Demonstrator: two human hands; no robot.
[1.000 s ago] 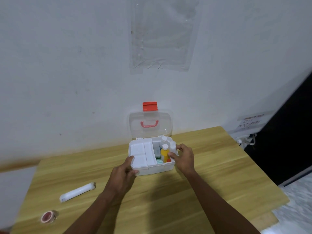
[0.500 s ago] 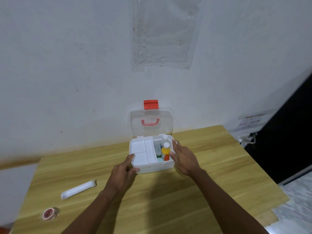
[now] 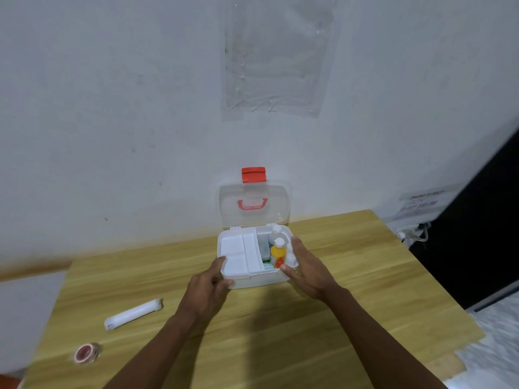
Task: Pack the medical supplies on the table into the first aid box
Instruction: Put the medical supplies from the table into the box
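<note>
The white first aid box (image 3: 254,280) stands open on the wooden table (image 3: 351,276), its clear lid (image 3: 254,204) with a red latch upright against the wall. A white divided tray fills its left half. In the right half stand a yellow bottle (image 3: 278,252) with a white cap, white bottles and a small red item. My left hand (image 3: 209,287) grips the box's front left corner. My right hand (image 3: 306,269) lies flat against the box's right side, fingers extended along the rim. A white roll (image 3: 133,314) and a red-pink tape roll (image 3: 85,353) lie on the table at the left.
The table's back edge meets a white wall. To the right of the table are a dark opening and white cables (image 3: 412,234). The table's right edge and front right corner are in view.
My right hand let go of the bottles and flattened against the box's right side. My left hand stayed on the front left corner. The box shifted very slightly.
</note>
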